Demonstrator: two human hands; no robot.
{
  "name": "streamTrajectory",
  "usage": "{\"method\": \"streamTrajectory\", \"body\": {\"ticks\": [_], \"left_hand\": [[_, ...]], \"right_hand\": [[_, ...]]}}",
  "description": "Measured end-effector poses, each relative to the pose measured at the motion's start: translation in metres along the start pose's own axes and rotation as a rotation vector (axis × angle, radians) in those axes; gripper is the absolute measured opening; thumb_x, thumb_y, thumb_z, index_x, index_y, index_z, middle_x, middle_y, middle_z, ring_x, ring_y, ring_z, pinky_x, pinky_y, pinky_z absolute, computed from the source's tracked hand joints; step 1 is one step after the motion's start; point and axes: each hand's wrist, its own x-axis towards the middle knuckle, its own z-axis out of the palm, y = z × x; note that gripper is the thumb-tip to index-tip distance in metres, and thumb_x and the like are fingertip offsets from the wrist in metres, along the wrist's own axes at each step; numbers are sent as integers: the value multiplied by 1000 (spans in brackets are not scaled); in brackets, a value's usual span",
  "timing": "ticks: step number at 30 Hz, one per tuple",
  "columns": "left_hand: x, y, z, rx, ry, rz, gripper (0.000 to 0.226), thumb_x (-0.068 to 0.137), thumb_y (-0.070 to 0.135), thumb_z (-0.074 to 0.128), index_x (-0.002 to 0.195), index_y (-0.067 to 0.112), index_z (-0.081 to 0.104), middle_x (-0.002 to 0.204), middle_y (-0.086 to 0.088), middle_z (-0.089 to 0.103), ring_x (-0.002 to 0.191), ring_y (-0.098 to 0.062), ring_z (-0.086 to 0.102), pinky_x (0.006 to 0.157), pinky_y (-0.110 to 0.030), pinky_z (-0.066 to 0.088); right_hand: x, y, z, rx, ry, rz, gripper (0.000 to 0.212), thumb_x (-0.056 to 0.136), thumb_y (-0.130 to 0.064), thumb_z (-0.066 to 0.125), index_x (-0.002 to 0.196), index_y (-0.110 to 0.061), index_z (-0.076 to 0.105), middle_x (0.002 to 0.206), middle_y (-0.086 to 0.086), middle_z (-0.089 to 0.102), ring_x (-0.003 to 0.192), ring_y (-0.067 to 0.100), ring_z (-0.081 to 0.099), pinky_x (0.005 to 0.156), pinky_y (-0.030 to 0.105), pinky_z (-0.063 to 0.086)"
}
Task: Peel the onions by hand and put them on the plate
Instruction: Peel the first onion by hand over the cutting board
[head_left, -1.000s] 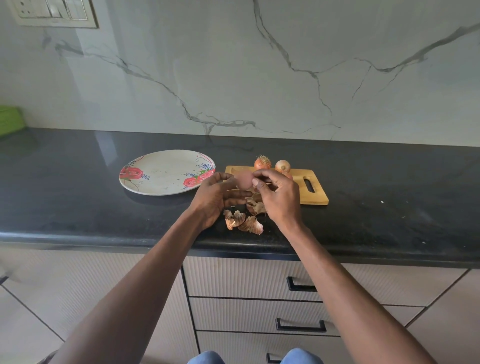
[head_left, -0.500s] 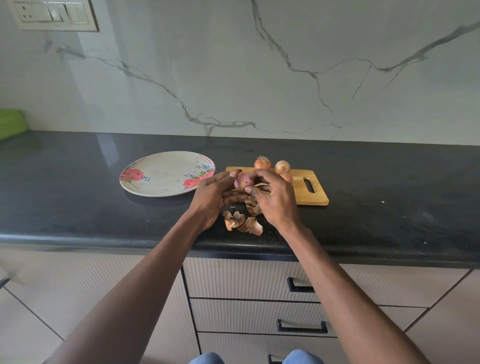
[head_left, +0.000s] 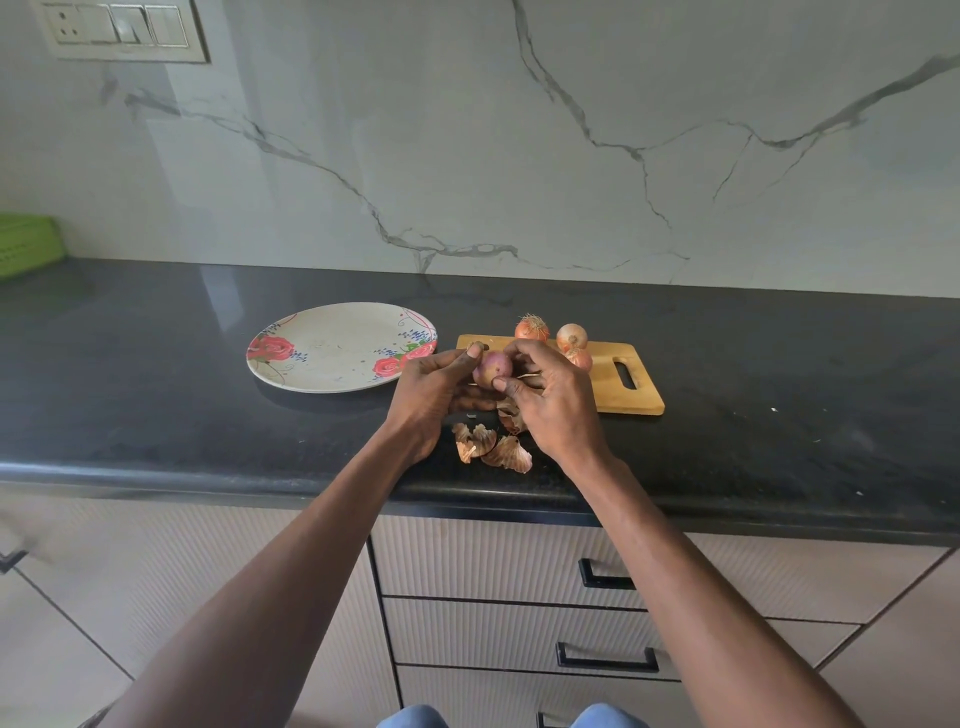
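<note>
A pinkish, mostly peeled onion (head_left: 492, 368) is gripped between the curled fingers and thumb of the left hand (head_left: 434, 397), while it is pinched from the other side by the thumb and curled fingers of the right hand (head_left: 553, 402), above the near left corner of a wooden cutting board (head_left: 610, 387). Three unpeeled onions (head_left: 571, 338) are seen on the board just behind the hands, and dry onion skins (head_left: 493, 447) are scattered on the black counter (head_left: 156, 415) below them. A floral plate (head_left: 332, 348) is set on the counter just left of the board.

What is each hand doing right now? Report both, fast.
Left hand: grip closed around the onion, holding it.
Right hand: fingertips pinching the same onion, working at its skin.
</note>
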Motion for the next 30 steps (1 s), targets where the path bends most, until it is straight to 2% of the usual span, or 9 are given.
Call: {"method": "streamTrajectory", "body": {"ticks": [4,13,16,19,23,27,30], "left_hand": [[0,-1,-1,29,6,11,24,100,22,60,90,4,74,83,-18,75,66,-24,74,64,-30,63],[1,-3,-3,81,23,23,29,99,27,62,84,6,75,81,-24,73,63,-25,71,62,-30,61],[0,-2,-3,77,22,26,29,100,25,61,86,2,73,78,-22,72,62,-24,71,60,-30,60],[-1,-2,-2,85,27,25,28,97,28,65,84,5,75,80,-23,72,63,-29,69,62,-32,60],[-1,-2,-2,88,41,17,36,85,36,70,91,1,76,81,-24,72,61,-28,69,58,-30,60],[0,-2,-3,113,47,23,28,94,30,67,81,7,76,78,-22,72,58,-26,69,55,-28,58],[1,-3,-4,121,45,26,30,97,28,65,78,8,75,79,-23,72,58,-26,68,54,-28,57]], "right_hand": [[0,4,3,-54,-23,-4,28,83,-7,77,111,-7,71,107,2,69,102,16,65,87,39,57],[-3,2,3,-97,15,-63,18,83,-1,76,100,-1,74,98,7,71,93,19,66,81,39,57],[-3,0,2,-69,6,-40,13,84,-5,75,96,-8,71,95,2,70,90,16,66,80,39,57],[-2,-4,1,-45,-65,-22,23,87,-5,72,107,-15,69,104,2,68,97,18,67,83,40,57],[-3,-5,1,-73,-80,-31,27,85,0,72,110,-9,72,105,6,66,99,21,65,84,40,58],[-4,-9,0,-71,-46,-46,26,85,2,72,107,-11,75,101,6,70,95,15,65,85,32,57],[-5,-9,0,-65,-41,-41,29,84,4,72,107,-13,76,101,4,71,95,13,67,85,31,57]]}}
